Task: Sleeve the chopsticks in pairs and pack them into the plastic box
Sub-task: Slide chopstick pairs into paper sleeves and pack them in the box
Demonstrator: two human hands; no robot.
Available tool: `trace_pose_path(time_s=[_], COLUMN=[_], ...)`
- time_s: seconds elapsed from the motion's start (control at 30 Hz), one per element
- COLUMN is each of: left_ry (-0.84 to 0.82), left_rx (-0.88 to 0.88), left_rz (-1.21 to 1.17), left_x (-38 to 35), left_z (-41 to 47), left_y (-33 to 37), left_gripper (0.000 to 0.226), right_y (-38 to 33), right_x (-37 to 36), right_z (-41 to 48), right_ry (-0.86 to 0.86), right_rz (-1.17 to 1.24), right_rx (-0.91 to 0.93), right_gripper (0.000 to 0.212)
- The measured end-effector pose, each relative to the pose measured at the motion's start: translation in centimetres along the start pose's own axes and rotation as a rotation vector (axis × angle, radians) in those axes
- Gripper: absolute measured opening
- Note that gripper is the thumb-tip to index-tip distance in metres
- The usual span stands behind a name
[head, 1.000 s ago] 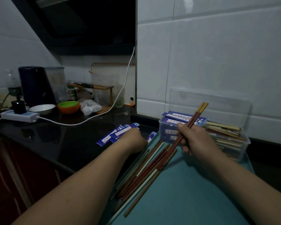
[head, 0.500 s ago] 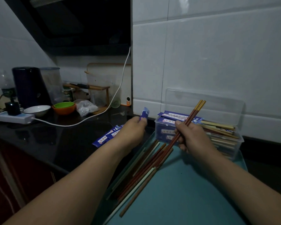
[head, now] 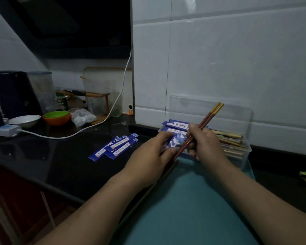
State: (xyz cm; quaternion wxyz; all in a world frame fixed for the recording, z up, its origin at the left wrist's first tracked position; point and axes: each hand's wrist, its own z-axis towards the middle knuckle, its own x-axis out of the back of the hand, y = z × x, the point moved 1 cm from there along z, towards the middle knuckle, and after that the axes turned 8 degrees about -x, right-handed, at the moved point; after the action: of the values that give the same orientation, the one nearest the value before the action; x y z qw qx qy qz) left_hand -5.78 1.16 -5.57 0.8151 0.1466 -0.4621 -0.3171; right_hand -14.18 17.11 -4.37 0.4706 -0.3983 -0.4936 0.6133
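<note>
On the dark desk (head: 60,156) the clear plastic box (head: 245,151) sits against the wall tiles, part-filled, just behind both hands. The right hand (head: 205,144) grips a red-brown pair of chopsticks (head: 207,119), gold ends pointing up and away. The left hand (head: 148,161) pinches a blue sleeve (head: 174,141) right at their lower tips. I'd keep those tips level and together, hold the sleeve's mouth open, then slide straight along. Some spare sleeves (head: 117,145) lie further left.
</note>
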Motion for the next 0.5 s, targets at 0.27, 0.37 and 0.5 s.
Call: trace_pose_path(time_s=[0.27, 0.37, 0.5], left_ry=[0.053, 0.046, 0.032], left_rx=[-0.042, -0.042, -0.062], left_rz=[0.104, 0.158, 0.187], left_x=[-0.33, -0.11, -0.25], left_z=[-0.03, -0.12, -0.36], left_y=[-0.62, -0.63, -0.41], left_gripper=[0.024, 0.033, 0.021], right_y=[-0.2, -0.51, -0.7], right_x=[0.16, 0.64, 0.69], right_z=[0.06, 0.22, 0.12], right_ry=[0.031, 0.067, 0.095], right_rz=[-0.013, 0.04, 0.069], right_rx=[0.038, 0.035, 0.039], right_gripper=[0.036, 0.035, 0.034])
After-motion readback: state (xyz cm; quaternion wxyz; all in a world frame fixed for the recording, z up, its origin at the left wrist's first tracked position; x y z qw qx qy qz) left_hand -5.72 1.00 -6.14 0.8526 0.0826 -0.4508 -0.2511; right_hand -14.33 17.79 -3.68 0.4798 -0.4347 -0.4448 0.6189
